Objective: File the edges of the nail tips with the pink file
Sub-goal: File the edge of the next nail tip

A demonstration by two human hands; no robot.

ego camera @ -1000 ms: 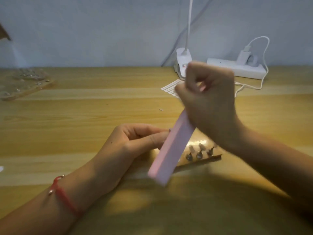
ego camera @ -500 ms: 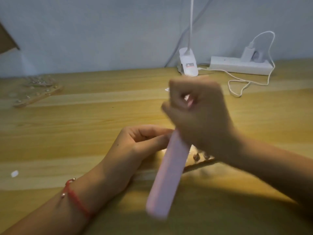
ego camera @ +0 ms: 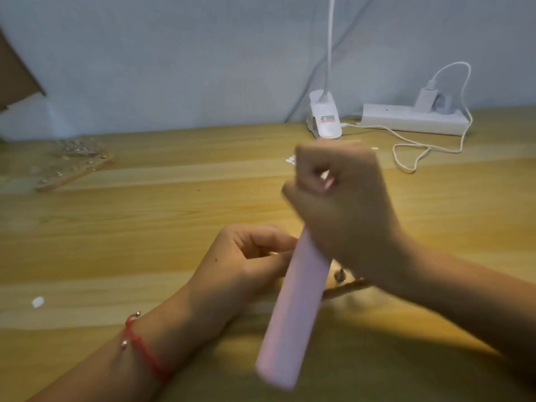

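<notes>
Pink file (ego camera: 293, 311) in the right hand (ego camera: 345, 210) has dropped lower, steeper.

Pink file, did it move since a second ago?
Yes. The right hand pulled the pink file down, toward the person, and still grips its top end. The left hand stayed where it was, beside the file.
</notes>
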